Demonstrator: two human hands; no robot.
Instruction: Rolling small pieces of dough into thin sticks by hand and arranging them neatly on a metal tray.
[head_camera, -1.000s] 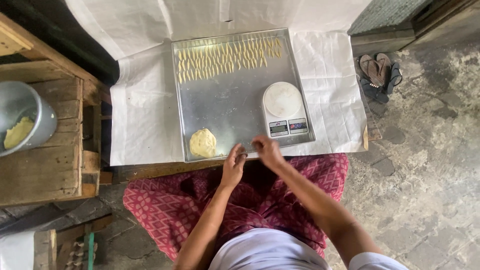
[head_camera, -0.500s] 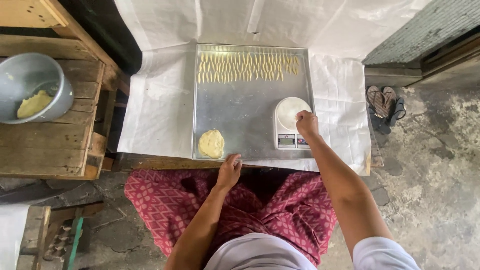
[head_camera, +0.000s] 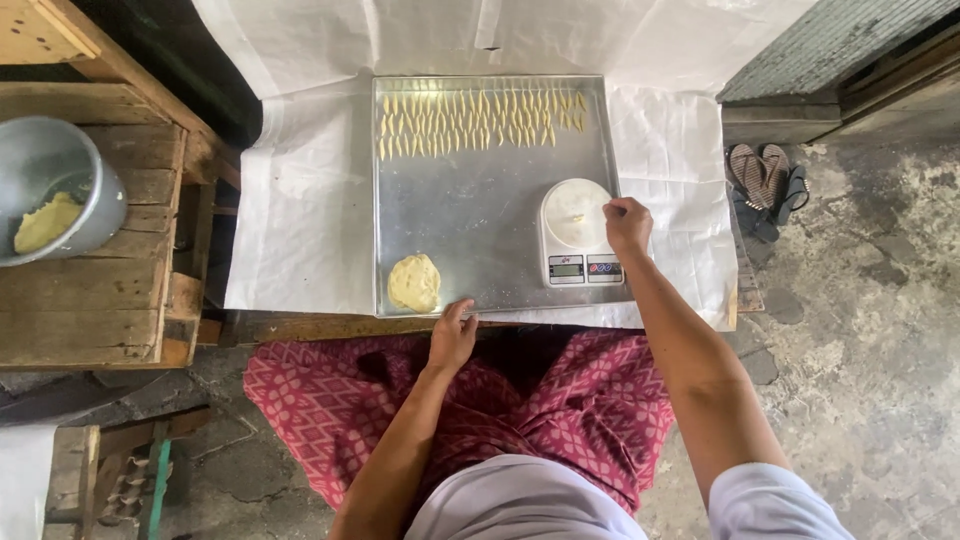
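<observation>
A metal baking tray (head_camera: 470, 230) lies on white paper. Rows of small pale dough pieces (head_camera: 480, 122) fill its far edge, and a yellow dough lump (head_camera: 414, 283) sits at its near left corner. A white kitchen scale (head_camera: 577, 232) stands on the tray's right side. My right hand (head_camera: 627, 223) is over the scale's right edge, fingers pinched together; whether a bit of dough is in them is unclear. My left hand (head_camera: 452, 338) rests at the tray's near edge, just right of the dough lump, holding nothing.
A metal bowl (head_camera: 55, 188) with yellow dough sits on a wooden crate (head_camera: 110, 280) to the left. White paper (head_camera: 300, 200) covers the low table. Sandals (head_camera: 765, 180) lie on the stone floor to the right. A red patterned cloth (head_camera: 540, 400) covers my lap.
My right hand moved from the tray's near edge up to the scale's right side. My left hand stayed at the near edge. The camera view shifted slightly.
</observation>
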